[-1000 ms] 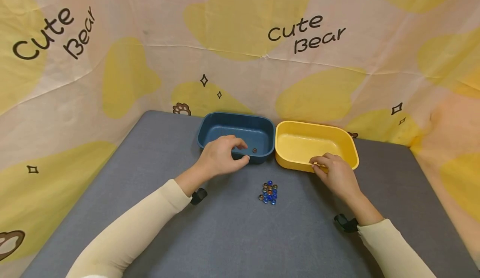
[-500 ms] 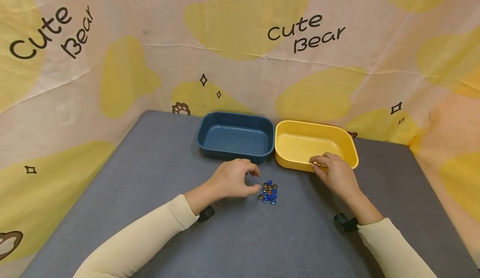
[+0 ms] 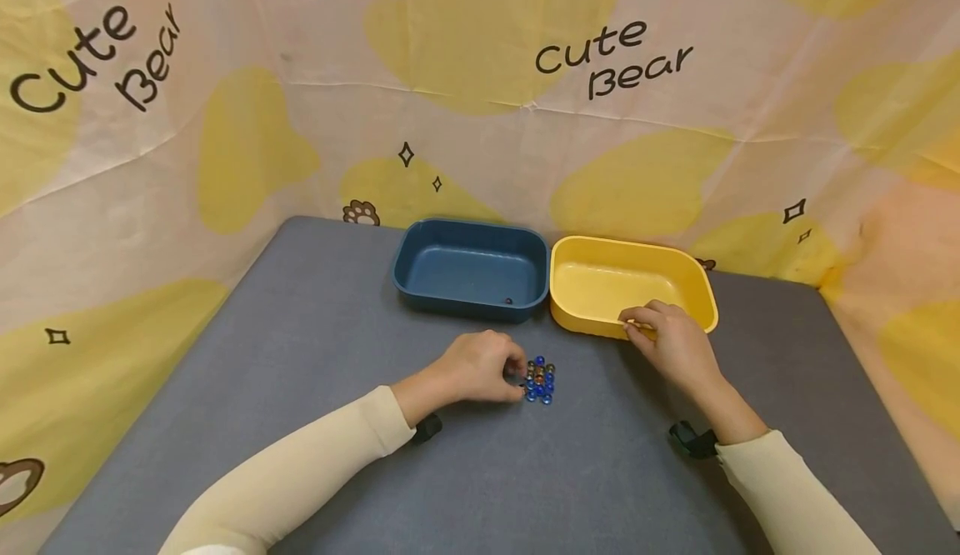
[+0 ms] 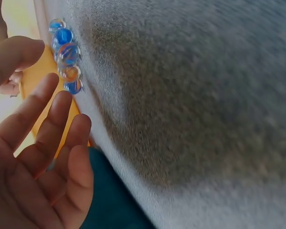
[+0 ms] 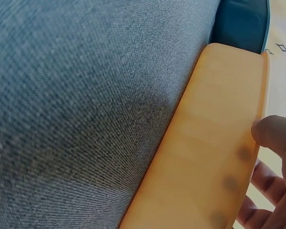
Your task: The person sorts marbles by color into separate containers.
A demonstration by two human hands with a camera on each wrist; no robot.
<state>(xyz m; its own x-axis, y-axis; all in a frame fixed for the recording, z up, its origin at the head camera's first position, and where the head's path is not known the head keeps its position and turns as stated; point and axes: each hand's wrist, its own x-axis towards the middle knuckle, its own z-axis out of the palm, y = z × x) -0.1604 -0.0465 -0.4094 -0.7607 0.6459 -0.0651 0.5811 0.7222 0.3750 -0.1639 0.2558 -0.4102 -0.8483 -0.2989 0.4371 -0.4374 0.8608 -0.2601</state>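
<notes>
Several glass marbles (image 3: 540, 391), blue, amber and clear, lie in a tight cluster on the grey cloth. At their left side is my left hand (image 3: 482, 367), its thumb and fingers spread apart with the tips right by the cluster. The left wrist view shows the marbles (image 4: 68, 53) just beyond those loosely bent fingers, nothing between them. My right hand (image 3: 673, 345) pinches the near rim of the yellow bin (image 3: 588, 322). In the right wrist view the thumb (image 5: 271, 133) presses the outer wall, while the fingers reach behind the rim, their shadows showing through.
A dark blue bin (image 3: 471, 305) stands against the yellow one's left side, with a small dark marble (image 3: 508, 301) inside by its near wall. Behind both bins hangs a patterned cloth backdrop (image 3: 480, 55), which also closes off the sides.
My left hand has come from over the blue bin toward me and right, down to the marbles' left side. My right hand keeps its grip on the yellow bin's rim.
</notes>
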